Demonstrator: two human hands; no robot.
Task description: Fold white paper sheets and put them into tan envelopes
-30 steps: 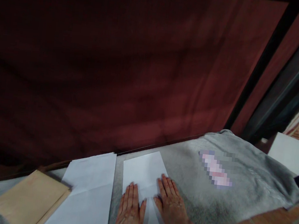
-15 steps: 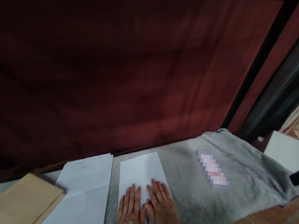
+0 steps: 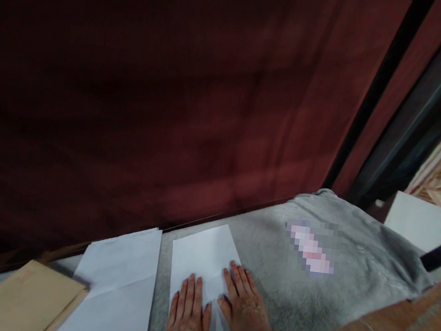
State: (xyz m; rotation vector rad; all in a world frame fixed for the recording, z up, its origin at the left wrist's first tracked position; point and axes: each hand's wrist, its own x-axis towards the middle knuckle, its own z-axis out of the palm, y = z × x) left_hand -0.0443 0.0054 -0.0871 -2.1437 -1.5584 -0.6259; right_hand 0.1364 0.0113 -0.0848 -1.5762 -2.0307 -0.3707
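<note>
A sheet of white paper (image 3: 205, 249) lies on the grey cloth (image 3: 265, 261), its near part under my hands and running off the lower edge of view. My left hand (image 3: 188, 318) rests flat on the paper's left side, fingers stretched away from me. On the right side my right hand (image 3: 246, 304) presses flat with its fingers slightly spread, tips near the paper's right edge. Between the two hands a crease or fold shows in the paper. Neither hand grips anything.
Left of the sheet lies a stack of white paper (image 3: 128, 277) with a crease across it. Brown envelopes (image 3: 22, 297) overlap its left side. A pixelated pinkish item (image 3: 312, 250) is on the cloth at right. Behind hangs a dark red curtain (image 3: 211, 106); brick floor (image 3: 396, 329) shows lower right.
My right hand has slid a little to the right across the paper, widening the gap from my left hand. The whole view has shifted slightly.
</note>
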